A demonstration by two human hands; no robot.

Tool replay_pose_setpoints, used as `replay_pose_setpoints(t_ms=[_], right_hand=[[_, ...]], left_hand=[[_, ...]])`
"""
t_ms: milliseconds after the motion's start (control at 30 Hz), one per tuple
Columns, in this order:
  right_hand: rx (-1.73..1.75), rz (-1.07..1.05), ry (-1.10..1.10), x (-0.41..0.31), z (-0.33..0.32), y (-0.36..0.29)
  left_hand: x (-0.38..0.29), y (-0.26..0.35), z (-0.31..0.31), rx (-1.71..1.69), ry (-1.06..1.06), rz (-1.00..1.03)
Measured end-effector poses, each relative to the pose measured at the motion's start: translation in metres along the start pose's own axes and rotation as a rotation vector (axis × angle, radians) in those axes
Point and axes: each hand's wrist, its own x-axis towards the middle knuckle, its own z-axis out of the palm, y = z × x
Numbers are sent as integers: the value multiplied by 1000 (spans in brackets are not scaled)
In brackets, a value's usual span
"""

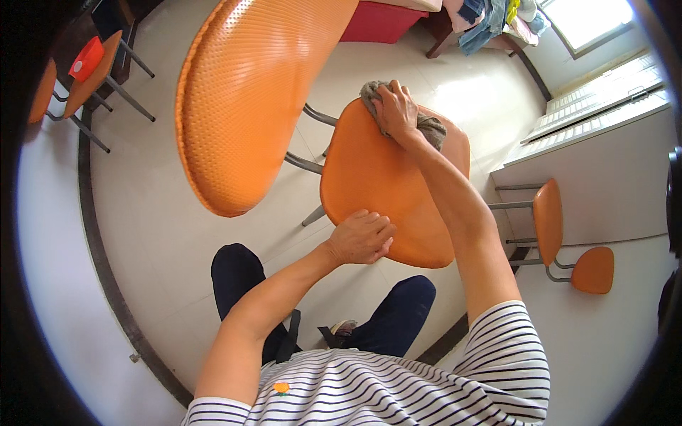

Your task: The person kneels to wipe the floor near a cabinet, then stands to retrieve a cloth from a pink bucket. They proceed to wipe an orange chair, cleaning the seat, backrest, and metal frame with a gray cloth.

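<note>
An orange padded chair seat (373,175) lies before me, its orange textured backrest (245,106) rising at the left on grey metal tubes. My right hand (397,109) presses a crumpled grey-brown cloth (434,130) against the far part of the seat, with cloth showing on both sides of the fingers. At the seat's near edge rests my left hand (365,237), its fingers curled over the rim; the fingertips are partly hidden.
Another orange chair (90,88) bearing a red plastic basin (88,58) stands far left. More orange chairs, one with its seat (549,221) seen edge-on, are at the right by a white panel (586,175). Clothes (482,26) hang over a wooden piece of furniture at the back.
</note>
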Motion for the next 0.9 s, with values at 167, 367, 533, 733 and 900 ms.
replay_pose_setpoints(t_ms=[167,367,533,733,900], right_hand=[[431,-453,-30,-105,-22,-42],[439,-795,36,-87,-52,-45],[190,-308,40,-33,-48,-56],[426,-681,-183,-109,-58,-59],[396,-564,-67,-99,-37,-58]], left_hand=[[-3,-2,0,21,-33,98],[-9,0,5,-37,-31,140],[-10,3,5,30,-2,131],[-7,-2,6,-40,21,104],[0,16,-13,-157,-11,-43]])
